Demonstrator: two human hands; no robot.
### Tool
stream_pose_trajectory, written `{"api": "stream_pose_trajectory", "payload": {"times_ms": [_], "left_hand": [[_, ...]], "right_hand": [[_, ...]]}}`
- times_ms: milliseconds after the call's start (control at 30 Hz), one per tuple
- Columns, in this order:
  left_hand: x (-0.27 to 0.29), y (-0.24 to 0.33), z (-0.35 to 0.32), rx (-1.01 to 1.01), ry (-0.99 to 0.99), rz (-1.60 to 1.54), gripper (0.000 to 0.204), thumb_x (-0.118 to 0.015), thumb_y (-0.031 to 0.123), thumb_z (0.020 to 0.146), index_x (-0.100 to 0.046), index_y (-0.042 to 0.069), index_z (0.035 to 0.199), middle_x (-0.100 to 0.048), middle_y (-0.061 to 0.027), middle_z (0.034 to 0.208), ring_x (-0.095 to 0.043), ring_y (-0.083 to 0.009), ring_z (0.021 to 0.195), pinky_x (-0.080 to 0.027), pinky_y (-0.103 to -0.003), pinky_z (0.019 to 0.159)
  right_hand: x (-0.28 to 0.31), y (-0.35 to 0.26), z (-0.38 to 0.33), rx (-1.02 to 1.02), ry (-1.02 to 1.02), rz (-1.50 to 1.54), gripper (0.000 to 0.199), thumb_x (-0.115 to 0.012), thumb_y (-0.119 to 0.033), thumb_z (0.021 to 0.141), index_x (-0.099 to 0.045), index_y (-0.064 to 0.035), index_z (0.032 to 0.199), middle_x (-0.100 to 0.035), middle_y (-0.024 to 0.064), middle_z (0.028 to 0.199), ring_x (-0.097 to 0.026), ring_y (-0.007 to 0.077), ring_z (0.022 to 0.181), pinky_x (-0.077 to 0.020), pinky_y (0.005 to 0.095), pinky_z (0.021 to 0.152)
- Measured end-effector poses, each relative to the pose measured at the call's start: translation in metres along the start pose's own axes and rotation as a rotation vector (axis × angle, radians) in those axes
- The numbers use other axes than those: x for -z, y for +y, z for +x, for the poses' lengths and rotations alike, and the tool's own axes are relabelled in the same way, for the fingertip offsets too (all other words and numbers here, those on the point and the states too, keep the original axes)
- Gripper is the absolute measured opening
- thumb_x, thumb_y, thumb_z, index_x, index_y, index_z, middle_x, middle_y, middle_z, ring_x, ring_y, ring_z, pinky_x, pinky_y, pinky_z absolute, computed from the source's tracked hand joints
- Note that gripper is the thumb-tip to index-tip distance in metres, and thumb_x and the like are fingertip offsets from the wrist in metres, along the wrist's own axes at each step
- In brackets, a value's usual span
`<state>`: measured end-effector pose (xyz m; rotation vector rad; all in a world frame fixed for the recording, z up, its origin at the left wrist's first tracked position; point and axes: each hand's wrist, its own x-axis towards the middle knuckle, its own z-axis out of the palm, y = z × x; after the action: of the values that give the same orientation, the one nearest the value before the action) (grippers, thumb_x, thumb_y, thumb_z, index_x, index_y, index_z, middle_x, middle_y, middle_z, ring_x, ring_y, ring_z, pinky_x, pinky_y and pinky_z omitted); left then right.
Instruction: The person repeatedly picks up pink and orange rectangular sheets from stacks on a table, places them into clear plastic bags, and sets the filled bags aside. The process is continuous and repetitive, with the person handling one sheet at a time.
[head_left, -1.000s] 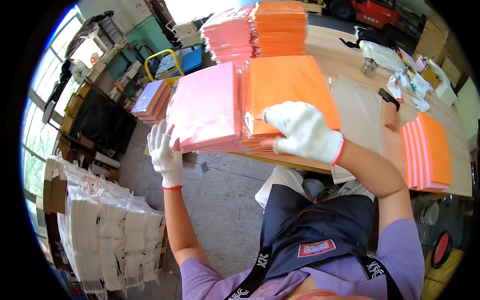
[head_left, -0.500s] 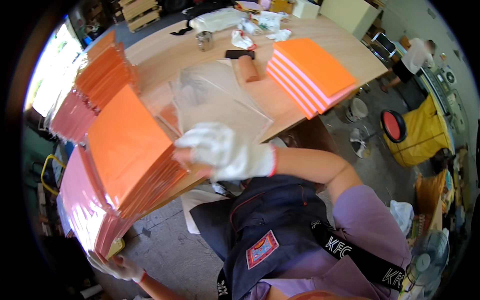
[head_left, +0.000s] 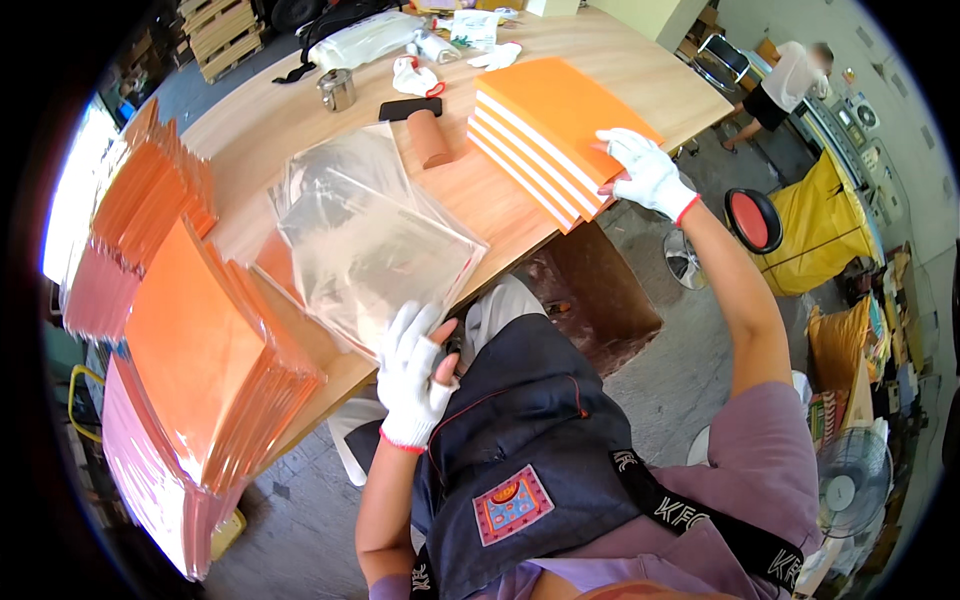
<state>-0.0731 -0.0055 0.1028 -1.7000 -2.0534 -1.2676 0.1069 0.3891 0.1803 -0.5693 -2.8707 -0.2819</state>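
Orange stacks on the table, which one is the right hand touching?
The white-banded orange stack at the table's right edge; the right hand rests on its corner.

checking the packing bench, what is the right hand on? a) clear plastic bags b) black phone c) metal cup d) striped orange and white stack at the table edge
d: the right hand rests on the near end of the striped orange and white stack, away from the clear plastic bags.

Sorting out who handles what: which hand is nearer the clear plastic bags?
Left. The left hand touches the near edge of the clear plastic bags; the right hand rests on the orange stack, apart from them.
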Motion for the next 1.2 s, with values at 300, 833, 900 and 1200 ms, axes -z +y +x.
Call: {"api": "stream_pose_trajectory", "payload": {"times_ms": [300,833,900,1200], "left_hand": [[-0.088,0.034,0.132,0.481,-0.453,-0.909,0.047,-0.043,0.035,0.097,-0.048,0.0,0.128,-0.063,-0.0127,0.106,-0.06,-0.0187,0.087,-0.047,-0.03,0.083],[-0.178,0.061,0.272,1.234,-0.542,-1.492,0.042,-0.044,0.051,0.094,-0.047,0.013,0.076,-0.042,0.0014,0.053,-0.028,-0.0075,0.035,-0.021,-0.022,0.033],[-0.179,0.056,0.266,1.177,-0.53,-1.521,0.04,-0.043,0.048,0.095,-0.053,0.009,0.093,-0.046,0.0005,0.056,-0.032,-0.0078,0.036,-0.024,-0.021,0.034],[-0.093,-0.011,0.08,0.235,-0.321,0.116,0.05,-0.056,0.034,0.089,-0.047,0.008,0.131,-0.056,-0.0191,0.119,-0.055,-0.0315,0.105,-0.044,-0.041,0.088]], "right_hand": [[-0.019,0.022,0.007,0.343,0.266,-0.112,0.045,-0.063,-0.047,0.079,-0.062,-0.0084,0.102,-0.064,0.0084,0.108,-0.062,0.0208,0.102,-0.0512,0.034,0.081],[-0.018,0.057,-0.034,-1.004,-0.274,2.106,0.051,-0.047,-0.047,0.093,-0.045,-0.0055,0.122,-0.058,0.0214,0.114,-0.065,0.0302,0.091,-0.0547,0.036,0.077],[-0.023,0.055,-0.011,-0.991,0.078,2.309,0.054,-0.047,-0.045,0.093,-0.038,-0.0069,0.13,-0.05,0.0223,0.123,-0.06,0.0331,0.102,-0.054,0.039,0.083],[-0.039,0.057,0.021,-0.987,0.147,2.224,0.034,-0.058,-0.027,0.089,-0.051,-0.0158,0.12,-0.058,0.0113,0.117,-0.064,0.0239,0.079,-0.0561,0.0338,0.059]]}}
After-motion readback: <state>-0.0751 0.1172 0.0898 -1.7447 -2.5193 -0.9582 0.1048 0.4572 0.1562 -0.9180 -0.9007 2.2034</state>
